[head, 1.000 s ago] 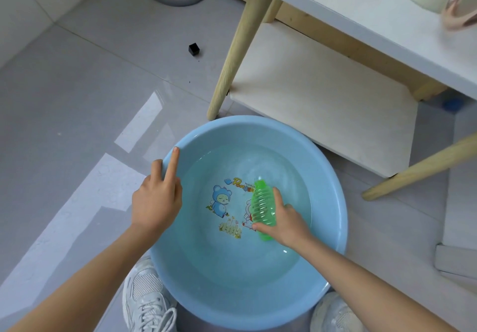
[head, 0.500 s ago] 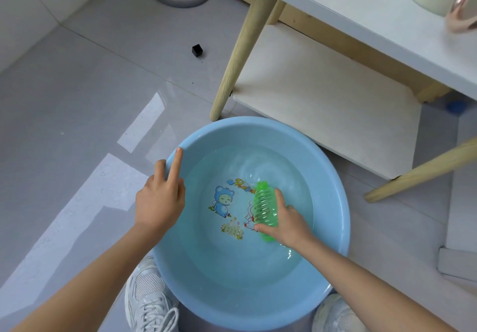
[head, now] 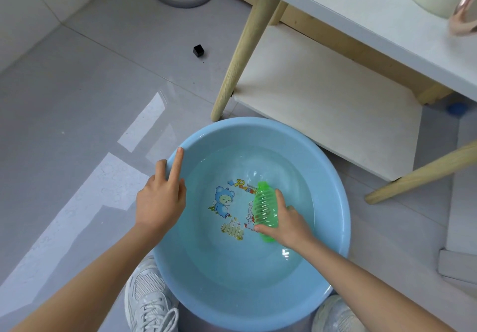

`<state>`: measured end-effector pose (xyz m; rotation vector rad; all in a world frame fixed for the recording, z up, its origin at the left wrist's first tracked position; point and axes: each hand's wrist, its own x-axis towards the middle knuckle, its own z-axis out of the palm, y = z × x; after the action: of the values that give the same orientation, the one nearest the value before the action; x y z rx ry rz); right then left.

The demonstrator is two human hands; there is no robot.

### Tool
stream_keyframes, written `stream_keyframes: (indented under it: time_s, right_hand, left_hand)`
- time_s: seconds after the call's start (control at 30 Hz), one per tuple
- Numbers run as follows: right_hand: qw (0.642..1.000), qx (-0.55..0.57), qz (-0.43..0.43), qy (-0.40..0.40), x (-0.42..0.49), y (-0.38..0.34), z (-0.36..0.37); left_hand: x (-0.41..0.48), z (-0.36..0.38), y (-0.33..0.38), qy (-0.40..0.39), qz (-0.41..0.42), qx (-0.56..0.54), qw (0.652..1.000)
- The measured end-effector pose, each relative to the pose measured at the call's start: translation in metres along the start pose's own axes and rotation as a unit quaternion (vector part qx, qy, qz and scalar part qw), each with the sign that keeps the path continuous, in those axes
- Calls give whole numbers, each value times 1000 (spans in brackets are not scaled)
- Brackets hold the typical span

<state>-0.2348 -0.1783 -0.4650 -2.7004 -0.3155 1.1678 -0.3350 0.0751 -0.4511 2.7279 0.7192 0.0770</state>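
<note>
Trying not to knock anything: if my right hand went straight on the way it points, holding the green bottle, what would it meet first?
Probably the far inner wall of the blue basin. The right hand grips the green bottle, neck leading that way; only water lies between, though depth is unclear.

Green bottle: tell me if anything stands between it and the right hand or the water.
Nothing visible does. The right hand grips the green bottle directly, and the bottle lies in the water of the blue basin. The left hand holds the basin's rim, apart from the bottle.
</note>
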Motion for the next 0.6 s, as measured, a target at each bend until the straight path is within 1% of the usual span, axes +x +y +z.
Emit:
stream_keyframes:
  time_s: [0.6]
  right_hand:
    - [1000,-8,2,2,-1,-2,0]
  left_hand:
    - [0,0,1,6,-1,-5,1000]
